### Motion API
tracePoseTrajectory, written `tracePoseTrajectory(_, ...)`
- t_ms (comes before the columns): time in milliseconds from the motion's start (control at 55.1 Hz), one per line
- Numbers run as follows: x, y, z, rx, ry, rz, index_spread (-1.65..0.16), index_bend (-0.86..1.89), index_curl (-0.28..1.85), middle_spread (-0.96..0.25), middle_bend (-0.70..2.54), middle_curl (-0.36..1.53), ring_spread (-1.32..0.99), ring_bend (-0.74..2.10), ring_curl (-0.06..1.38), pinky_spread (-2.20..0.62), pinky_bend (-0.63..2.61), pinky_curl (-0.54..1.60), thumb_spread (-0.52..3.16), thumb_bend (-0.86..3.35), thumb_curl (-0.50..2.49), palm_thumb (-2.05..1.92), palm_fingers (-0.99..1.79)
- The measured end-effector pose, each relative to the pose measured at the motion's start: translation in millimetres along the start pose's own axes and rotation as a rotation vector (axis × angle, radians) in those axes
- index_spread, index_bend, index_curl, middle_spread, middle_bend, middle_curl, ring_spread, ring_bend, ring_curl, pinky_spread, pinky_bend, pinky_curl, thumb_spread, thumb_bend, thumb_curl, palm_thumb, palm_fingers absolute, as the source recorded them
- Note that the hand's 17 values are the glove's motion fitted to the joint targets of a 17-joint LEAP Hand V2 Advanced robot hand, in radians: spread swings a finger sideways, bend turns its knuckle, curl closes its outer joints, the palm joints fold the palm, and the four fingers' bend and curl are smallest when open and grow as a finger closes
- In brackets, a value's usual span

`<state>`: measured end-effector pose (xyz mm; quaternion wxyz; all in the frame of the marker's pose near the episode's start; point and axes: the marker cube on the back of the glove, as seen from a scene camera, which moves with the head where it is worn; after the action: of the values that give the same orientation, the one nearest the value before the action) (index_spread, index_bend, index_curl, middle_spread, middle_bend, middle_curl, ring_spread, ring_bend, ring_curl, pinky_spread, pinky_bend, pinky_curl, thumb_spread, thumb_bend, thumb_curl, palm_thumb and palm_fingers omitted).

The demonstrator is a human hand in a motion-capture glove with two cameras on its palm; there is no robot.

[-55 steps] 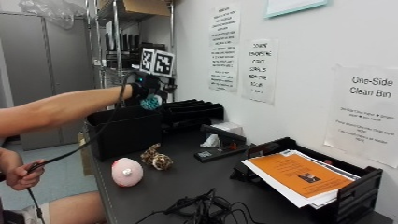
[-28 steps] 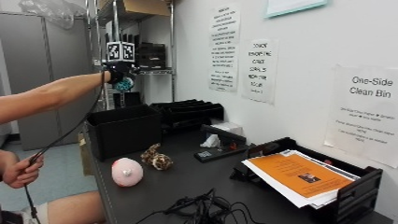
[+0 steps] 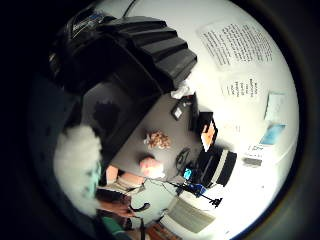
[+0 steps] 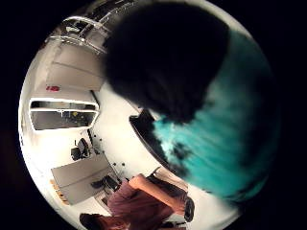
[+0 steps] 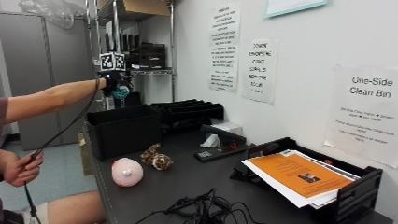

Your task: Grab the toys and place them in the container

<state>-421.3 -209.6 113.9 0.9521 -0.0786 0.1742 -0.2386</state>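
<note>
My gloved right hand (image 5: 114, 83) is raised on an outstretched arm above the far left end of the black container (image 5: 124, 131). It grips a fuzzy teal toy (image 5: 120, 93), which hangs just under the fingers, well above the container's rim. That teal toy (image 4: 225, 139) fills much of the thumb side palm view. On the table in front of the container lie a pink round toy (image 5: 127, 171) and a brown spotted plush toy (image 5: 157, 159). The little finger side palm view looks down on the pink toy (image 3: 150, 167) and the spotted toy (image 3: 159, 140).
Stacked black trays (image 5: 187, 112) stand behind the container against the wall. A paper tray (image 5: 348, 205) holds orange sheets at the right. Loose cables (image 5: 199, 210) lie near the front edge. A metal shelf (image 5: 140, 51) stands behind the hand. The bare left hand (image 5: 22, 168) holds a cable.
The hand with the teal toy has moved left and away, from over the container's right part to above its far left end, and has come down slightly in the last half second.
</note>
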Motion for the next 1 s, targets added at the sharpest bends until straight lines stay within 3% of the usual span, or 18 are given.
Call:
tracePoseTrajectory(18, 1, 2, 2, -0.049, 0.014, -0.013, -0.33, 0.67, 1.09, -0.23, 1.03, 0.95, -0.36, 1.36, 0.74, -0.35, 1.08, 0.55, 0.60, 0.03, 1.05, 0.52, 0.59)
tracePoseTrajectory(36, 3, 5, 4, -0.093, 0.021, -0.010, -0.33, 0.61, 1.08, -0.24, 0.71, 0.89, -0.36, 1.46, 0.76, -0.36, 1.19, 0.59, 0.69, 0.07, 1.05, 0.55, 0.32)
tracePoseTrajectory(54, 4, 6, 6, -0.128, 0.020, 0.008, -0.32, 0.54, 1.08, -0.24, 0.93, 0.95, -0.35, 1.42, 0.76, -0.34, 1.12, 0.57, 0.70, 0.03, 1.03, 0.50, 0.38)
tracePoseTrajectory(73, 6, 8, 7, -0.153, 0.014, 0.030, -0.30, 0.42, 1.03, -0.23, 0.90, 0.91, -0.34, 1.32, 0.73, -0.30, 1.10, 0.56, 0.82, -0.02, 0.99, 0.40, 0.16)
tracePoseTrajectory(91, 7, 9, 7, -0.168, 0.007, 0.047, -0.28, 0.25, 0.98, -0.20, 0.74, 0.86, -0.30, 1.22, 0.71, -0.25, 1.21, 0.61, 0.86, -0.08, 0.94, 0.30, -0.24)
tracePoseTrajectory(127, 9, 10, 8, -0.169, -0.010, 0.051, -0.25, 0.11, 0.90, -0.13, 0.55, 0.80, -0.23, 1.04, 0.68, -0.18, 1.29, 0.61, 0.93, -0.09, 0.88, 0.23, -0.50)
tracePoseTrajectory(236, 17, 13, 1, -0.080, -0.069, 0.089, -0.19, -0.02, 0.64, -0.02, 0.24, 0.65, -0.12, 0.71, 0.53, -0.06, 1.31, 0.53, 1.06, -0.06, 0.74, 0.08, -0.50)
tracePoseTrajectory(381, 28, 15, -16, -0.141, 0.002, 0.149, -0.13, -0.01, 0.46, 0.05, 0.13, 0.54, -0.03, 0.56, 0.44, 0.02, 1.23, 0.49, 1.15, -0.04, 0.61, 0.00, -0.40)
tracePoseTrajectory(690, 121, 133, -30, -0.152, 0.067, 0.289, -0.13, 0.03, 0.26, 0.08, 0.13, 0.41, 0.03, 0.44, 0.39, 0.07, 1.10, 0.41, 1.21, -0.03, 0.46, -0.01, -0.30)
tracePoseTrajectory(853, 169, 201, 3, -0.176, 0.039, 0.349, -0.13, 0.05, 0.21, 0.07, 0.14, 0.37, 0.03, 0.43, 0.39, 0.07, 1.07, 0.39, 1.22, -0.03, 0.41, -0.01, -0.26)
tracePoseTrajectory(999, 191, 241, 75, -0.211, -0.029, 0.349, -0.15, 0.07, 0.19, 0.07, 0.15, 0.35, 0.03, 0.41, 0.38, 0.07, 1.04, 0.37, 1.22, -0.02, 0.38, -0.01, -0.22)
